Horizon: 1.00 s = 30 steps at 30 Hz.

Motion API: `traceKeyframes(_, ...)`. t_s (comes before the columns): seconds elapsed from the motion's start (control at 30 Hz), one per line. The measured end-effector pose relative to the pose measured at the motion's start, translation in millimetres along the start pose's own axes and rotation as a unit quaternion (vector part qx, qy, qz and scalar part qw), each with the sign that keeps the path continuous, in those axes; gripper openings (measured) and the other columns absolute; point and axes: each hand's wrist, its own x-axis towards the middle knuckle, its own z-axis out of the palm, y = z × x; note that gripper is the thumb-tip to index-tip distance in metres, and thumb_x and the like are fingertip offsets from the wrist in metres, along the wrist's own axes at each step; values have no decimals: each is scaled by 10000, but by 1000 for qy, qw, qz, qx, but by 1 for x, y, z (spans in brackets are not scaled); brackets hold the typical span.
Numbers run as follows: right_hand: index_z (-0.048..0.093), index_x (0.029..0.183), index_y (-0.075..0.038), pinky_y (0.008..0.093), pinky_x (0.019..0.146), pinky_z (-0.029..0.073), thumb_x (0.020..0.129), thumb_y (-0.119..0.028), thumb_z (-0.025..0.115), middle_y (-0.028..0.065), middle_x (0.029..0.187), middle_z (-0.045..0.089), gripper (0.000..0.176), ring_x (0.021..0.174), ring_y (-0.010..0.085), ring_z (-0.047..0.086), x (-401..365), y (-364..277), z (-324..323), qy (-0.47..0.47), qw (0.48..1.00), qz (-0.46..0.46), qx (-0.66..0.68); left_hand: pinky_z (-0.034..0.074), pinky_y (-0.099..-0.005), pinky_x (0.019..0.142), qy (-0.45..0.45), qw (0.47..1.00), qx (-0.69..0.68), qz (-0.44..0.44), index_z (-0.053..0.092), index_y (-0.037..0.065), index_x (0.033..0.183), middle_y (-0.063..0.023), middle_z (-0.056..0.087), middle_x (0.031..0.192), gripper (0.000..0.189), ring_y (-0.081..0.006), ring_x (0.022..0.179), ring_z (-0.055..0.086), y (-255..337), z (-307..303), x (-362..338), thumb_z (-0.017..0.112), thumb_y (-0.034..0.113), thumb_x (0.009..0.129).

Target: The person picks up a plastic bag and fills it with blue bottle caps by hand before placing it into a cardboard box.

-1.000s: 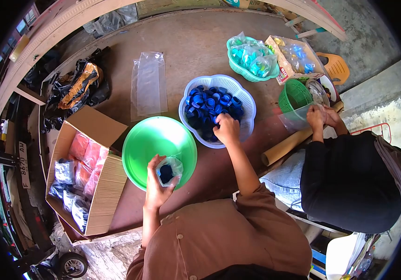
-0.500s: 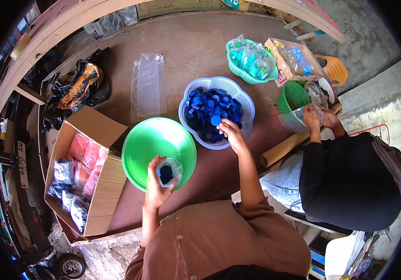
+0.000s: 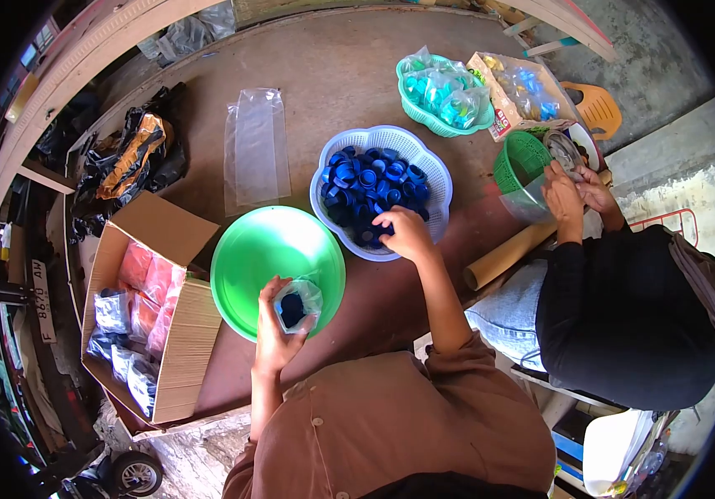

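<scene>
My left hand (image 3: 272, 326) is wrapped round a clear plastic bag (image 3: 311, 304), its mouth facing up. Dark blue caps (image 3: 291, 310) show inside the bag. Under this hand sits a round green basin (image 3: 245, 249) with a bare inside. My right hand (image 3: 410, 233) is over the near side of a pale blue perforated basket (image 3: 443, 179), which holds many blue bottle caps (image 3: 370, 177). Its thumb and forefinger are bent toward each other at a dark blue cap, which the fingers partly hide.
Flat clear bags (image 3: 256, 150) lie behind the basin. At left, a cardboard box (image 3: 187, 341) holds filled red and blue packs, near a black plastic bag (image 3: 158, 158). A co-worker's hands (image 3: 565, 200) hold clear plastic by a green basket (image 3: 517, 170). Bagged caps fill a turquoise basket (image 3: 424, 116).
My right hand has turned and lowered toward the caps; the bright cap face seen at its fingertips no longer shows. My left hand keeps its hold on the bag. The view has shifted slightly.
</scene>
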Motion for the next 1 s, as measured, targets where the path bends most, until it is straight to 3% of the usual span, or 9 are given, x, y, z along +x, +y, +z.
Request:
traceKeyframes(0.13,672,770,-84,347,672,485,631,-90,685,90,788,622,140,749,267,608,10,3,13,-72,991,-77,-87,394,-395,908,7,1000,3,4,251,0,1274,-200,451,1149,786,-304,1054,489,-2,0,-1,713,23,640)
traceKeyframes(0.2,676,782,-51,334,635,481,665,-110,685,122,753,631,131,691,275,618,13,6,17,-36,995,-39,84,398,-399,899,11,1000,3,12,245,11,1288,-192,436,1149,795,-296,1043,490,-3,0,0,709,20,641)
traceKeyframes(0.27,642,891,19,269,575,446,786,-169,642,88,727,645,216,637,146,603,10,4,14,-44,956,59,285,395,-398,903,16,1000,10,10,244,11,1289,-189,437,1151,793,-295,1043,490,-3,-1,-1,704,17,642)
traceKeyframes(0.43,592,992,24,197,584,391,853,-208,575,11,799,601,272,665,57,495,-3,3,-12,-133,868,105,467,396,-389,905,16,1000,15,-2,251,-8,1267,-204,469,1133,794,-308,1041,498,0,0,1,723,19,630)
traceKeyframes(0.77,615,900,-6,192,559,363,825,-186,618,-2,723,569,195,611,53,449,-13,-3,-18,-27,865,100,491,396,-389,906,12,1000,15,-4,239,-5,1280,-200,465,1137,804,-303,1042,495,1,-1,0,718,14,634)
traceKeyframes(0.83,649,808,-60,231,540,364,740,-102,684,7,656,536,88,576,102,471,-16,-15,-20,169,943,-16,286,395,-390,908,14,1000,16,-7,239,-5,1280,-201,463,1139,804,-304,1044,494,3,-1,0,717,14,634)
traceKeyframes(0.87,649,808,-60,231,540,364,740,-102,684,7,656,536,88,576,102,471,-19,-21,-21,167,943,-16,287,394,-391,909,16,1000,17,-11,239,-4,1280,-201,462,1140,804,-305,1046,492,3,-1,0,717,14,634)
traceKeyframes(0.93,664,736,-117,288,528,363,647,-39,714,14,599,475,129,558,165,481,-25,-32,-25,357,923,-131,68,393,-392,911,18,1000,19,-2,239,-3,1281,-201,462,1140,805,-306,1046,492,2,-1,-1,717,16,634)
traceKeyframes(1.0,668,743,-145,313,558,354,618,-27,705,-15,594,450,176,576,167,482,-32,-35,-26,361,917,-170,-4,392,-394,912,22,1000,20,8,238,-2,1282,-201,462,1140,805,-306,1046,491,1,-1,0,717,18,635)
